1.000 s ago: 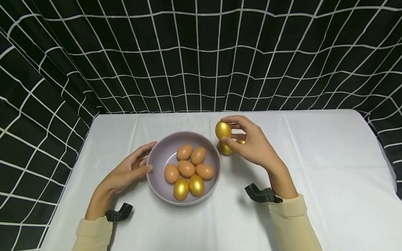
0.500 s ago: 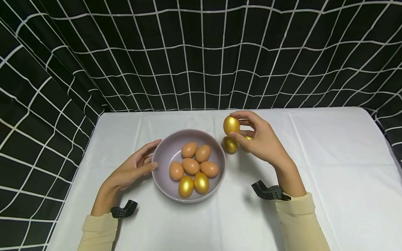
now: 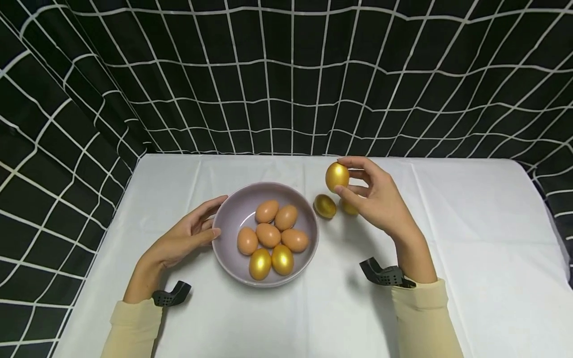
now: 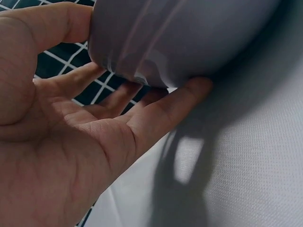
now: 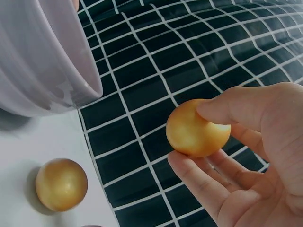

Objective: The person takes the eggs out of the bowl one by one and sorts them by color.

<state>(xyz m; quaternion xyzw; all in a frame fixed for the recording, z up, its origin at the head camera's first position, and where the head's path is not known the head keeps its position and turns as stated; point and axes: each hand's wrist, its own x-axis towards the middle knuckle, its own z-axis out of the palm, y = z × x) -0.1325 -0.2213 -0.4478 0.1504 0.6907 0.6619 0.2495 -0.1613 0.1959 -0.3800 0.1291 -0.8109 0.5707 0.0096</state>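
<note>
Checked curtain (image 3: 279,47) backs the worktop (image 3: 483,248); above it the right hand (image 3: 376,199) pinches a gold egg (image 3: 336,176); the left hand (image 3: 190,236) grips a bowl (image 3: 230,258) from its left.

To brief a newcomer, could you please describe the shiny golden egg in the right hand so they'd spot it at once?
On the white tablecloth stands a round mauve bowl. To its right, the bare right hand pinches a shiny golden egg. Unlike the other golden eggs and the brown eggs, it is held.
</note>
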